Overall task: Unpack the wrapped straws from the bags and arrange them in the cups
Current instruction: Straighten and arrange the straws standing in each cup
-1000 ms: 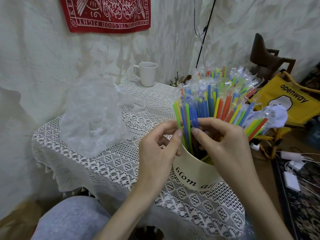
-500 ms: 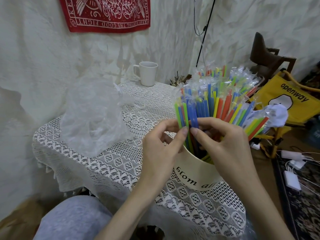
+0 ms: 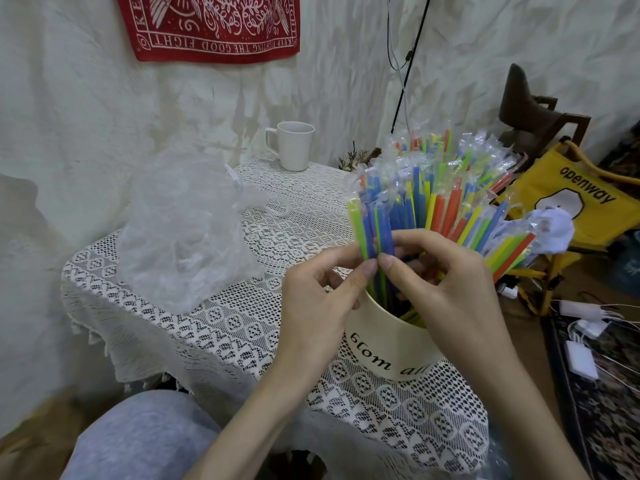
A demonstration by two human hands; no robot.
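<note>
While both hands meet over the cream cup [image 3: 391, 344], the left hand [image 3: 320, 306] pinches a few thin wrapped straws [image 3: 436, 206] between thumb and curled forefinger, and the right hand [image 3: 446, 289] has its grip closed on the same cluster, thumb tip almost touching the left forefinger. These straws are stiff, slim tubes in blue, green, yellow and orange, each sheathed in crinkly clear film, fanning out of the smooth round cup with dark lettering on its wall. Crumpled translucent plastic bags [image 3: 183, 233] lie heaped to the left on the bench [image 3: 242, 327], which is draped in white openwork lace. A plain white mug [image 3: 294, 145] stands at the far edge, well apart.
</note>
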